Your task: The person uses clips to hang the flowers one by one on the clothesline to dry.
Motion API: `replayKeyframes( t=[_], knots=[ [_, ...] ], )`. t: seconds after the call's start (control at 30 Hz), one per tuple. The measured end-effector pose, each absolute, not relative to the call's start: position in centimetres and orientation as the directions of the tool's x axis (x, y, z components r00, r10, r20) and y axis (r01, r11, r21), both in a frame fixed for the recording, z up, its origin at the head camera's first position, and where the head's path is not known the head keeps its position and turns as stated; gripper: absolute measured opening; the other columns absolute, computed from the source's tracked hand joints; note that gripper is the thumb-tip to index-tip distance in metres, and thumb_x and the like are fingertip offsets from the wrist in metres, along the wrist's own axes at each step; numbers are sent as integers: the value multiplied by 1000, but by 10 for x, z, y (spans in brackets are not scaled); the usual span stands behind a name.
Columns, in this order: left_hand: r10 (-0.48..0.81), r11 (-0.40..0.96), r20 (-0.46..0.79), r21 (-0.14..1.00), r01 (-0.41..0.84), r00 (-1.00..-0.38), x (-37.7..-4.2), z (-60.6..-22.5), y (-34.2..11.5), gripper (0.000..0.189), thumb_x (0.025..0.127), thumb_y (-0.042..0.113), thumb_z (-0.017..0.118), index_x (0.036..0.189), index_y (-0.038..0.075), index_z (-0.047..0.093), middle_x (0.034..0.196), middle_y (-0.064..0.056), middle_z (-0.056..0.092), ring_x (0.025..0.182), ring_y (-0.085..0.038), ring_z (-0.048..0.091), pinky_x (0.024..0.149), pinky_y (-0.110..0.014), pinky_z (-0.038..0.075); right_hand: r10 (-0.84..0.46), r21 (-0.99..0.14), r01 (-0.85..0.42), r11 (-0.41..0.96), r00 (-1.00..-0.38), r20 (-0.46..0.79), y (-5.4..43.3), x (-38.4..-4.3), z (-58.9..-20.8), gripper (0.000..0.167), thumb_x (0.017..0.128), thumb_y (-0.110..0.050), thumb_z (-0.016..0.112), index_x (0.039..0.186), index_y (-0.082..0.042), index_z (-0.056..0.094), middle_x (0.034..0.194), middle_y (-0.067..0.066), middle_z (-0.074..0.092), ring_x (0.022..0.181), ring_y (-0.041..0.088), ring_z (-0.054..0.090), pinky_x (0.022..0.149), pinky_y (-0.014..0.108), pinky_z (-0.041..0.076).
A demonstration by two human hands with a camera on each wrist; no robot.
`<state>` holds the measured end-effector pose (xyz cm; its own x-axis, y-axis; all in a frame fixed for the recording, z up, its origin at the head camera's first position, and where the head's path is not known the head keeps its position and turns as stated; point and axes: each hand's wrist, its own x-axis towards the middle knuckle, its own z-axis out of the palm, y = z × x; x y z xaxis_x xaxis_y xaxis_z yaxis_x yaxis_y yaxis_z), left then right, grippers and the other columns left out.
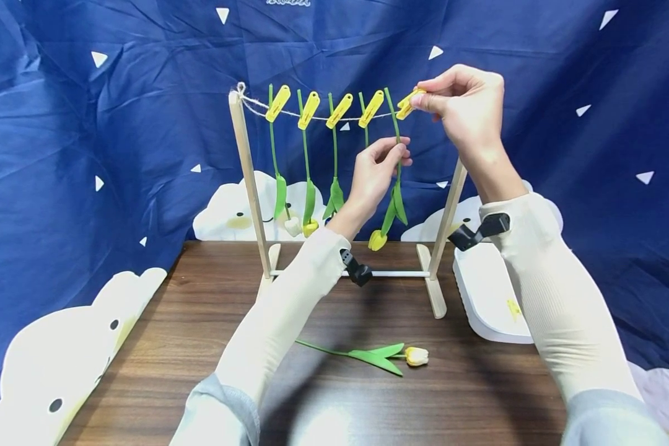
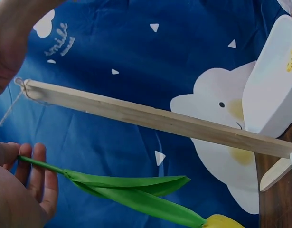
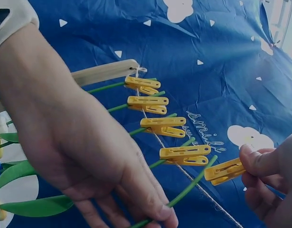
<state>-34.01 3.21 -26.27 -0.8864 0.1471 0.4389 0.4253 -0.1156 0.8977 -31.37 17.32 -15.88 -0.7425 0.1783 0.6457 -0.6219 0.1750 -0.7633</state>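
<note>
My left hand pinches the green stem of an upside-down yellow artificial tulip, its leaves and bloom hanging below the fingers. The stem's upper end rises past the twine. Beside that end, my right hand pinches a yellow clothespin between thumb and fingers. Its nose is close to the stem; whether they touch I cannot tell. Farther left along the twine, several yellow clothespins hold other tulips upside down, among them a white one. My left forearm hides part of these blooms.
Wooden posts carry the twine, with a white bar joining them low down. A white-and-yellow tulip lies on the brown table in front. A white box stands right of the rack, partly behind my right sleeve.
</note>
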Motion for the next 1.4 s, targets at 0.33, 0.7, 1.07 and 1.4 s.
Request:
replayKeyframes(
  t=[0.33,0.7,1.07,1.4],
  knots=[
    [94,-107,430,901,420,-898,-345,-262,39,26,111,18,59,129,6,73,108,-13,76,100,-20,78,80,-19,55,143,-829,-522,200,-822,552,170,-328,-153,12,80,-2,92,86,-9,85,76,-10,78,67,7,74,53,19,49],
    [36,-86,433,899,428,-901,-343,-262,43,26,111,13,56,131,4,72,110,-19,75,100,-22,77,90,-14,57,103,-878,-445,175,-879,466,168,-332,-153,14,82,-1,91,92,-9,84,75,-9,79,68,8,74,48,20,49],
    [39,-27,416,909,415,-909,-337,-261,42,27,112,16,56,134,7,69,116,-13,76,107,-18,77,97,-15,56,34,-840,-508,191,-852,523,171,-334,-164,28,90,-10,85,117,-5,79,92,-8,79,72,11,72,53,19,55],
    [117,98,392,910,404,-912,-330,-258,32,37,111,11,56,147,10,62,131,-9,76,120,-14,73,107,-21,53,39,-785,-561,263,-807,589,173,-327,-169,25,96,-16,80,120,-10,76,111,-3,73,79,10,74,60,19,58]
  ],
)
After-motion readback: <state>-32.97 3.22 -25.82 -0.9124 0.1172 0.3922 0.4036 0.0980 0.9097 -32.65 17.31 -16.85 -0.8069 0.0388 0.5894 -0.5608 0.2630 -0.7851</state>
